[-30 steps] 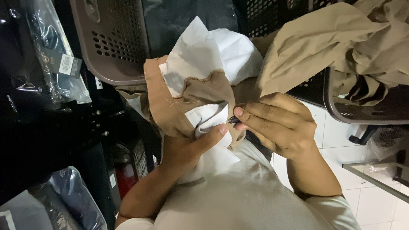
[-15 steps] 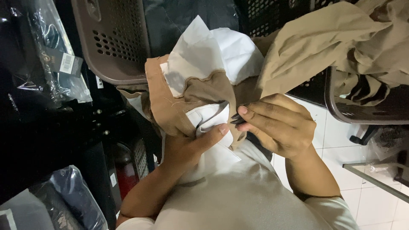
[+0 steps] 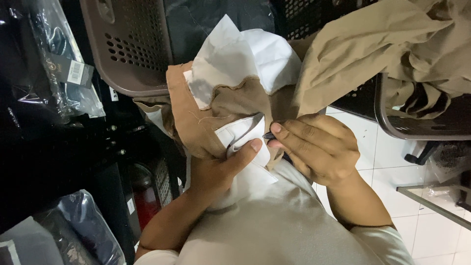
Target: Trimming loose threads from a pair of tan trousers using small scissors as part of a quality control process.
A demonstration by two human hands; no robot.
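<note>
from the head camera, looking down: the left hand [image 3: 216, 169] is closed around a bunched brown cotton garment with white pocket lining [image 3: 230, 105], thumb stretched across a white fold, the cloth held up close against the person's chest. the right hand [image 3: 316, 147] has its fingers curled in tight, pinching a small dark metal tool [image 3: 269, 135] whose tip touches the white lining just beside the left thumb. the garment's long tan cloth end [image 3: 373, 49] drapes up and away over a dark perforated plastic basket [image 3: 417, 120] on the right. a grey-brown perforated laundry basket [image 3: 130, 44] sits just beyond the garment, and clear plastic-wrapped dark packages [image 3: 59, 73] hang at the left. white floor tiles [image 3: 392, 167] show below the right hand.
</note>
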